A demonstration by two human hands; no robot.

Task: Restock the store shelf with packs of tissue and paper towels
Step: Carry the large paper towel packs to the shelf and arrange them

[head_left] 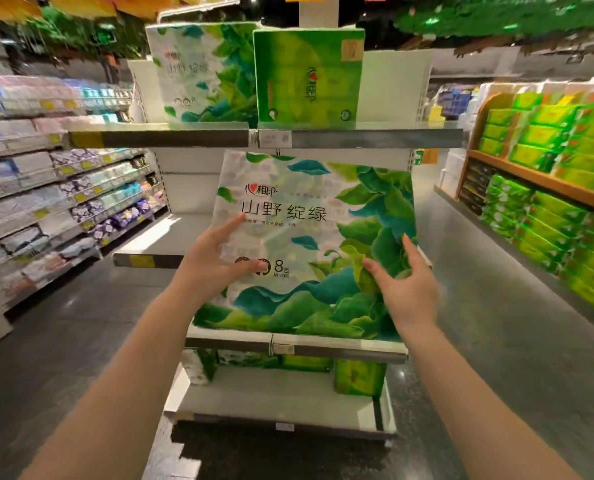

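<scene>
The left hand [216,258] and the right hand [404,282] press with almost straight fingers on the front of the leaf-printed tissue pack [309,237]. The pack stands upright on the middle shelf [340,349]. Above it, two more packs [257,74] stand side by side.

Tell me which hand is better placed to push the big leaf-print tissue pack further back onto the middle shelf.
Probably the left hand: its palm and straight fingers lie flat on the front of the leaf-print pack, near its middle. The right hand only touches the pack's right edge with its fingertips.
</scene>
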